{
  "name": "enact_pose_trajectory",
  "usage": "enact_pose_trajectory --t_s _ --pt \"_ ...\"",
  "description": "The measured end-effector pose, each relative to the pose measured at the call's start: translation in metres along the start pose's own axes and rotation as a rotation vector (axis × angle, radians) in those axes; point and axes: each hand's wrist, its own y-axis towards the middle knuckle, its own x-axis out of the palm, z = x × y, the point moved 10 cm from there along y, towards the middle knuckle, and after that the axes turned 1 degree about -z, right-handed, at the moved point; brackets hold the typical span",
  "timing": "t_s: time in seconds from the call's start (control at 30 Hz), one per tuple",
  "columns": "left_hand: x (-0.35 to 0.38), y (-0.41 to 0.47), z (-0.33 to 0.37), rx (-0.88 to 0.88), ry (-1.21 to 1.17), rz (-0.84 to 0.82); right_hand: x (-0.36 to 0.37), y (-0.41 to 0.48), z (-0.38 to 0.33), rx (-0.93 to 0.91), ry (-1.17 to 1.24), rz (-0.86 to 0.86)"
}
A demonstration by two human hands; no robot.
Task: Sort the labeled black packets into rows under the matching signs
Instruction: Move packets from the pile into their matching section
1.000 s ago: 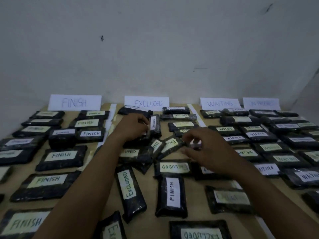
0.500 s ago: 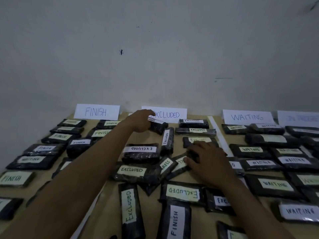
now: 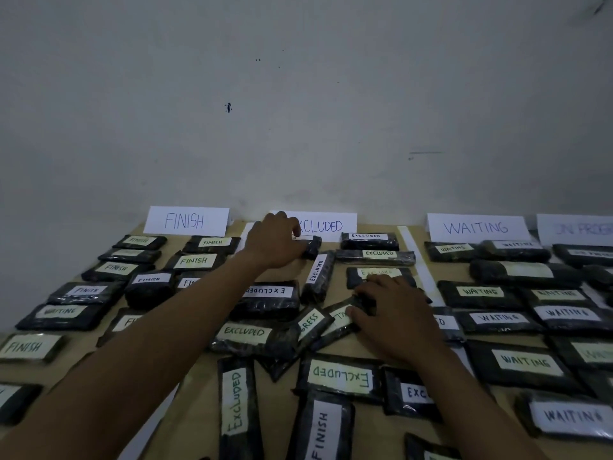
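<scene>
Black packets with white or yellow labels lie in rows on a wooden table (image 3: 185, 423) under paper signs FINISH (image 3: 185, 220), EXCLUDED (image 3: 326, 226) and WAITING (image 3: 476, 227). My left hand (image 3: 277, 242) reaches to the far edge and grips a black packet (image 3: 311, 245) right below the EXCLUDED sign. Nearer to me, my right hand (image 3: 394, 315) rests with curled fingers on a tilted packet (image 3: 338, 322) in the middle of the EXCLUDED group. Beside it lies a packet marked with the end of PROGRESS (image 3: 310, 327).
A fourth sign, IN PROGRESS (image 3: 577, 229), stands at the far right by the grey wall. White tape strips (image 3: 416, 257) divide the columns. A WAITING packet (image 3: 63, 313) lies among the FINISH rows, and a FINISH packet (image 3: 323, 426) lies near me among EXCLUDED ones.
My left hand has carried its packet away from me, up to the EXCLUDED sign. My right hand has stayed on the tilted packet. The camera has tilted up.
</scene>
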Motion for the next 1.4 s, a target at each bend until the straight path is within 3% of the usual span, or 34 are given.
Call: enact_pose_trajectory --t_s 0.2,0.37,0.43,0.53,0.7,0.93,1.03,1.1,1.17,1.23,1.4 --pt "0.027 -0.031 0.038 -0.072 -0.174 -0.336 -0.002 -0.001 0.000 -0.002 0.009 0.016" --pt "0.002 -0.021 0.024 -0.260 -0.726 -0.221 -0.004 -0.002 0.000 -0.007 0.026 0.029" --pt "-0.021 -0.011 0.011 -0.232 -0.840 -0.127 -0.004 -0.003 0.000 -0.010 0.029 0.031" --pt "-0.041 -0.008 -0.002 -0.050 -0.469 -0.106 -0.005 -0.003 0.000 -0.013 0.047 0.039" --pt "0.007 -0.023 -0.011 0.100 0.017 -0.349 -0.006 -0.003 -0.001 -0.018 0.046 0.051" --pt "0.004 -0.025 -0.013 0.133 0.036 -0.238 -0.006 -0.004 -0.001 -0.024 0.044 0.064" --pt "-0.023 -0.038 -0.005 0.119 -0.140 -0.121 -0.005 -0.003 0.000 -0.024 0.043 0.060" --pt "-0.021 -0.054 0.002 0.137 -0.246 -0.237 -0.005 -0.003 0.000 -0.026 0.043 0.062" --pt "-0.004 -0.075 0.005 0.129 -0.213 -0.456 -0.005 -0.003 0.000 -0.025 0.044 0.066" --pt "0.008 -0.088 0.004 0.115 -0.148 -0.551 -0.005 -0.003 0.000 -0.021 0.047 0.069" --pt "-0.010 -0.087 0.009 0.095 -0.181 -0.370 -0.007 -0.004 -0.001 -0.022 0.043 0.065"
